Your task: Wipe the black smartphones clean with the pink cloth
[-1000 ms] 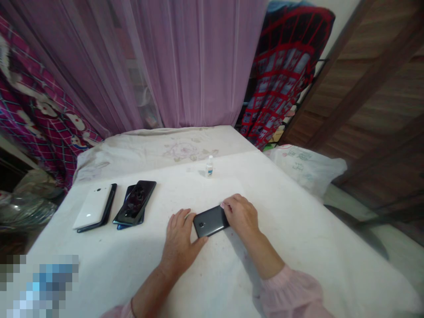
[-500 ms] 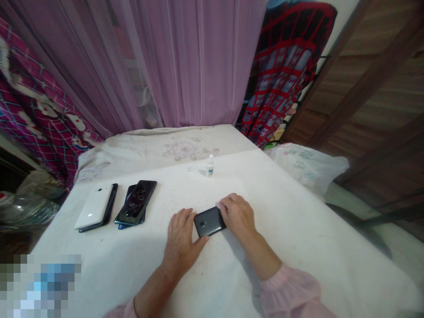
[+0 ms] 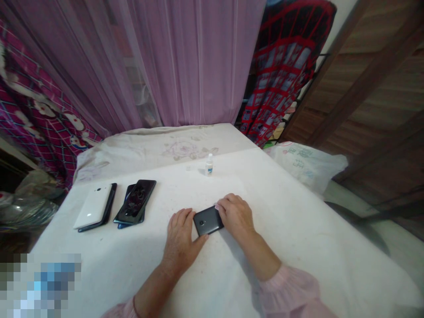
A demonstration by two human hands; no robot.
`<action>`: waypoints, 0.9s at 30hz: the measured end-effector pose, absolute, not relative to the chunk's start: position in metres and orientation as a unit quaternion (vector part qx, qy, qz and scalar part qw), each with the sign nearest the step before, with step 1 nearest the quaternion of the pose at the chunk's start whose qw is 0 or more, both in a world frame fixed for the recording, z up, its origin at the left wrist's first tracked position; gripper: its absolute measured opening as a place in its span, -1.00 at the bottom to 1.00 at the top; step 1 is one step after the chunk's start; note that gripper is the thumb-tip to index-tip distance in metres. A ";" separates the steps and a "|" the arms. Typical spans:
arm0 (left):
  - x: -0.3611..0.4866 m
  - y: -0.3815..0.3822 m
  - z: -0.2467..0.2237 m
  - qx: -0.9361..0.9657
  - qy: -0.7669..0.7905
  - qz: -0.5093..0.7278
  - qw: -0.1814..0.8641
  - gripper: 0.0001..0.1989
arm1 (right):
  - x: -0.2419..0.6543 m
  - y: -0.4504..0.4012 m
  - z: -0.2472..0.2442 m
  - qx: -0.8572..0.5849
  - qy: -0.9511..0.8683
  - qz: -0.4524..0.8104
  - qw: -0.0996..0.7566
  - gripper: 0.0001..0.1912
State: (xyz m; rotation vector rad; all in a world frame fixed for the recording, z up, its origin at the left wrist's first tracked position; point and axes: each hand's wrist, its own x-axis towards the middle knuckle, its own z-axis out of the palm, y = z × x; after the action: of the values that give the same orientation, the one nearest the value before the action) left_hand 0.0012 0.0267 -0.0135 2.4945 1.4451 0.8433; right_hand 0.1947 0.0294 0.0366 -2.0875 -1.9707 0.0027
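Observation:
A dark grey smartphone lies on the white tablecloth with its back and camera lens facing up. My left hand steadies its left end, thumb at the near edge and fingers at the far corner. Over the right end of the phone, my right hand is closed, its curled fingers pressed down on the back. A small pale bit shows at those fingertips; whether it is a nail or a held piece I cannot tell. Beyond the phone stands a small white bottle with a blue label.
On the left lie a white smartphone on a dark one, and a black smartphone stacked crosswise on a blue one. A purple curtain hangs behind the table. A plastic bag is beyond its right edge.
The view has shifted very slightly. My right fingers remain on the phone's right end and my left hand keeps its place; no other thing has visibly moved.

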 end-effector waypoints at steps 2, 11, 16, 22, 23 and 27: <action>0.001 0.027 -0.013 0.829 0.477 0.285 0.064 -0.48 | 0.207 0.028 0.038 -0.746 -0.652 0.004 0.134 -0.81; 0.001 0.024 -0.013 0.831 0.489 0.259 0.057 -0.47 | 0.195 0.014 0.037 -0.716 -0.682 -0.003 0.146 -0.80; 0.001 0.024 -0.008 0.832 0.492 0.254 0.037 -0.51 | 0.206 0.014 0.037 -0.737 -0.658 0.013 0.151 -0.81; 0.000 0.026 -0.013 0.839 0.484 0.247 0.030 -0.48 | 0.219 0.012 0.033 -0.757 -0.637 -0.017 0.143 -0.80; 0.000 0.026 -0.014 0.840 0.483 0.245 0.030 -0.48 | 0.214 0.011 0.033 -0.747 -0.650 -0.018 0.142 -0.79; 0.000 0.026 -0.014 0.839 0.482 0.249 0.032 -0.49 | 0.189 0.005 0.033 -0.690 -0.708 -0.004 0.151 -0.80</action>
State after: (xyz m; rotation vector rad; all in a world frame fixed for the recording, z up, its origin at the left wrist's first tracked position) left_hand 0.0000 0.0262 -0.0142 2.5839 1.4854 0.7677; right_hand 0.1885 0.0049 0.0333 -1.9804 -2.0339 -0.0125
